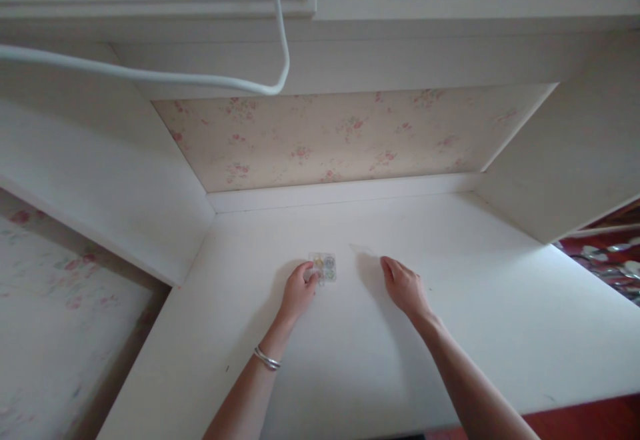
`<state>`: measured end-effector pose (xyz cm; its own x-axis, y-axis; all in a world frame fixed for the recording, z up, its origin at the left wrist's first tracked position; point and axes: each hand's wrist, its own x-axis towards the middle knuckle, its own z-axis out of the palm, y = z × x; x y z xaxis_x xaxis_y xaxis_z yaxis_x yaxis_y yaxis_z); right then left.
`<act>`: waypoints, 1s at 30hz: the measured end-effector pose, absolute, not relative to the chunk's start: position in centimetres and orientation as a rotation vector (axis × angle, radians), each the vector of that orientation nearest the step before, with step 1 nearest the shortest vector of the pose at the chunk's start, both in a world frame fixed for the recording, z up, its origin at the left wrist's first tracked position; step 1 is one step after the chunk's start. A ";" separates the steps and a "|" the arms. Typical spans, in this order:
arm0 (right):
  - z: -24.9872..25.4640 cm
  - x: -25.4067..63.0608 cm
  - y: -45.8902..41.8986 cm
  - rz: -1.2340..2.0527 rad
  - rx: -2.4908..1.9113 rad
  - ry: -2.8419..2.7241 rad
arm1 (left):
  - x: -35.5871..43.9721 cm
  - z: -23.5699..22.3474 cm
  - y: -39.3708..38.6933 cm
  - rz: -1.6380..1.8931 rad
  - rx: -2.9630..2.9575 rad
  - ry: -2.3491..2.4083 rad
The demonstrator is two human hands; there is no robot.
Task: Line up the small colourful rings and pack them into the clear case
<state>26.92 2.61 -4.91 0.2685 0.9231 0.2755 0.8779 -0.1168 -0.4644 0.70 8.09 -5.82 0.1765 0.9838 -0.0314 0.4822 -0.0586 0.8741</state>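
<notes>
My left hand (299, 288), with a silver bangle (267, 359) at the wrist, has its thumb and fingers closed on the left edge of a small see-through plastic case (329, 268). Several round cells show in the case, some with yellowish or greenish contents too small to name. To the right, my right hand (404, 287) is closed in a pinch on a thin see-through strip (363, 249). The strip points left from the fingertips, apart from the case, and is faint against the white surface. Both hands are low over the white desktop (320, 387).
White side panels (565, 113) flank the desktop, and a floral wall panel (350, 140) stands behind. An overhead shelf (475, 7) holds plastic-wrapped things. A white bent tube or cable (200, 80) crosses the upper left. Red floor (590, 420) shows at lower right.
</notes>
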 end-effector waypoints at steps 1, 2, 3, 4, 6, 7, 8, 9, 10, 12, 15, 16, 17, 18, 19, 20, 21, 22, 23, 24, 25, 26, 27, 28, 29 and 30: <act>-4.6 26.9 2.7 0.136 -1.990 -1.509 | 0.7 -5.9 7.8 0.807 1.649 1.412; -4.3 26.8 2.9 0.198 -1.950 -1.381 | 0.7 -6.0 7.5 0.813 1.636 1.410; -4.1 26.7 3.0 0.298 -1.881 -1.241 | 0.6 -6.0 7.1 0.817 1.623 1.409; -4.0 26.5 3.2 0.426 -1.791 -1.095 | 0.6 -6.1 6.7 0.819 1.611 1.407; -3.9 25.9 3.3 0.695 -1.591 -0.834 | 0.5 -6.1 5.8 0.825 1.593 1.398; -3.9 25.6 3.3 0.804 -1.507 -0.739 | 0.4 -6.2 5.4 0.830 1.590 1.391; -3.9 25.1 3.2 0.887 -1.446 -0.676 | 0.3 -6.2 5.0 0.836 1.594 1.382; -4.0 24.7 3.2 0.946 -1.408 -0.638 | 0.2 -6.2 4.6 0.847 1.605 1.371; -4.1 24.2 3.1 0.989 -1.386 -0.616 | 0.0 -6.2 4.3 0.861 1.625 1.356; -4.4 23.2 3.0 1.048 -1.372 -0.601 | -0.3 -6.2 3.9 0.898 1.671 1.321; -4.8 21.6 3.0 1.120 -1.371 -0.604 | -0.7 -6.2 3.6 0.934 1.703 1.276; -4.8 21.1 3.0 1.145 -1.365 -0.603 | -0.8 -6.1 3.6 0.937 1.698 1.266; -4.8 20.5 2.9 1.172 -1.351 -0.600 | -0.9 -6.0 3.5 0.939 1.689 1.256; -4.8 19.9 2.8 1.204 -1.334 -0.595 | -0.9 -5.9 3.5 0.939 1.677 1.244; -4.8 19.4 2.7 1.237 -1.313 -0.590 | -0.9 -5.8 3.4 0.938 1.661 1.231; -4.8 18.9 2.5 1.269 -1.294 -0.588 | -0.9 -5.8 3.4 0.930 1.643 1.217; -4.8 18.5 2.3 1.297 -1.283 -0.591 | -0.8 -5.7 3.4 0.921 1.625 1.206; -4.8 18.1 2.1 1.315 -1.283 -0.597 | -0.8 -5.7 3.4 0.910 1.608 1.203; -4.9 17.8 1.8 1.319 -1.292 -0.605 | -0.8 -5.8 3.4 0.901 1.595 1.207; -5.0 17.6 1.6 1.309 -1.306 -0.612 | -0.8 -5.8 3.4 0.892 1.589 1.216; -5.2 17.4 1.5 1.292 -1.320 -0.617 | -0.8 -5.8 3.4 0.885 1.590 1.226; -5.4 17.2 1.3 1.270 -1.331 -0.619 | -0.8 -5.9 3.5 0.878 1.598 1.234; -5.6 17.1 1.2 1.248 -1.337 -0.618 | -0.8 -6.0 3.5 0.870 1.612 1.238; -5.8 17.1 1.2 1.226 -1.343 -0.615 | -0.8 -6.0 3.5 0.859 1.631 1.238; -6.0 17.0 1.2 1.205 -1.352 -0.613 | -0.8 -6.0 3.5 0.847 1.652 1.239; -6.1 17.0 1.1 1.182 -1.369 -0.612 | -0.8 -6.0 3.5 0.835 1.674 1.241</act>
<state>16.96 1.13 -6.07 0.3523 0.8902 -0.2887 -0.2776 -0.1952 -0.9407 -0.77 3.48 -5.98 0.2790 0.9601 0.0186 0.3794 -0.1279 0.9164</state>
